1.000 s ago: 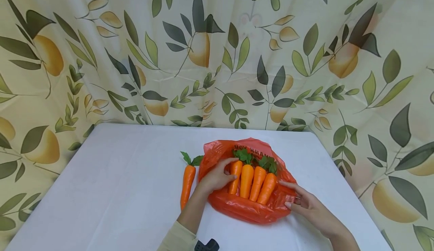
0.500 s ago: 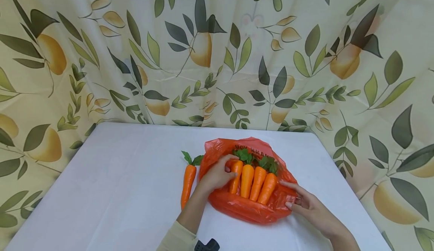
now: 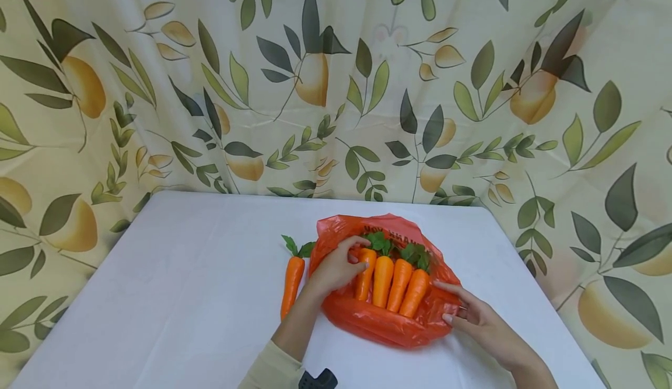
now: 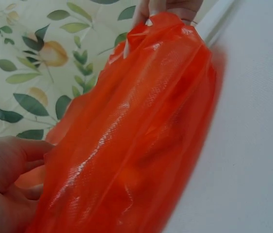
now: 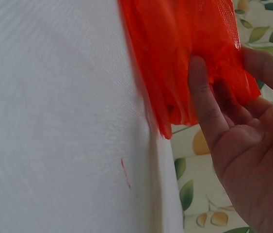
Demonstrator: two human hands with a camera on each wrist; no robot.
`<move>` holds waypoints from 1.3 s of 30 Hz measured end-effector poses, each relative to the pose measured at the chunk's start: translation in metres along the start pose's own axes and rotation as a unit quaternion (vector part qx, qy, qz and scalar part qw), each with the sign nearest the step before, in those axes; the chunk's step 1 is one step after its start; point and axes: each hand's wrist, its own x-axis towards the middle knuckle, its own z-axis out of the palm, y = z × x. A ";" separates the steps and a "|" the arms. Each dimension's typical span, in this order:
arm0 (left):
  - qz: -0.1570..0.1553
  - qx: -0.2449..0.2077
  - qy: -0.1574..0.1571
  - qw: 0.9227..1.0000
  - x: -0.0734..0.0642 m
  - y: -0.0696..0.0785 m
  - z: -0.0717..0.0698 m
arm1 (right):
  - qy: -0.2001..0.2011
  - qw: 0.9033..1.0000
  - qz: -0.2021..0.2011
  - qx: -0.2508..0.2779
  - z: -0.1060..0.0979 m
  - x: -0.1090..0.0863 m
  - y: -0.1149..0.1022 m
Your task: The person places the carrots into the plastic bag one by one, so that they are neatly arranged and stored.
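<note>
A red plastic bag [image 3: 378,325] lies on the table with its mouth gaping, and several orange carrots [image 3: 383,281] with green leaves lie side by side in it. My left hand [image 3: 338,266] reaches over the bag's left side, thumb and fingers curled about the leftmost carrot [image 3: 366,275]. At the bag's right edge, my right hand [image 3: 483,322] holds the plastic between thumb and fingers. In the left wrist view the bag [image 4: 126,126] hides the carrots and the left fingertips. Another carrot [image 3: 292,284] lies outside the bag, its tip partly behind the left forearm.
A white cloth covers the table [image 3: 199,284]. Behind it hangs a curtain [image 3: 336,86] printed with leaves and fruit. Something black [image 3: 318,379] is on the left wrist, by a pale sleeve [image 3: 273,368].
My left thumb has shifted slightly up along the leftmost carrot. The right hand, the bag and the other carrots stay about where they were.
</note>
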 end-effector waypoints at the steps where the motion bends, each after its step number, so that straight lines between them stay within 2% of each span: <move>1: 0.006 -0.001 -0.002 1.000 0.000 0.001 -0.001 | 0.000 1.000 0.002 0.000 0.000 0.000 0.000; 8: 0.044 -0.005 -0.026 0.999 -0.007 0.006 -0.008 | -0.002 1.000 0.009 0.007 -0.001 0.000 0.001; 15: 0.075 0.013 -0.035 0.996 -0.013 0.011 -0.016 | -0.001 1.000 -0.016 -0.001 0.002 -0.001 0.004; 28: 0.081 0.028 -0.033 0.996 -0.024 0.011 -0.039 | -0.005 0.999 -0.036 -0.014 0.002 0.001 0.006; 33: 0.089 0.016 -0.038 0.995 -0.030 0.011 -0.049 | -0.002 1.000 -0.013 -0.009 0.001 0.002 0.005; 39: 0.072 -0.009 -0.044 0.996 -0.037 0.014 -0.060 | 0.010 1.000 0.021 0.000 0.000 0.003 0.003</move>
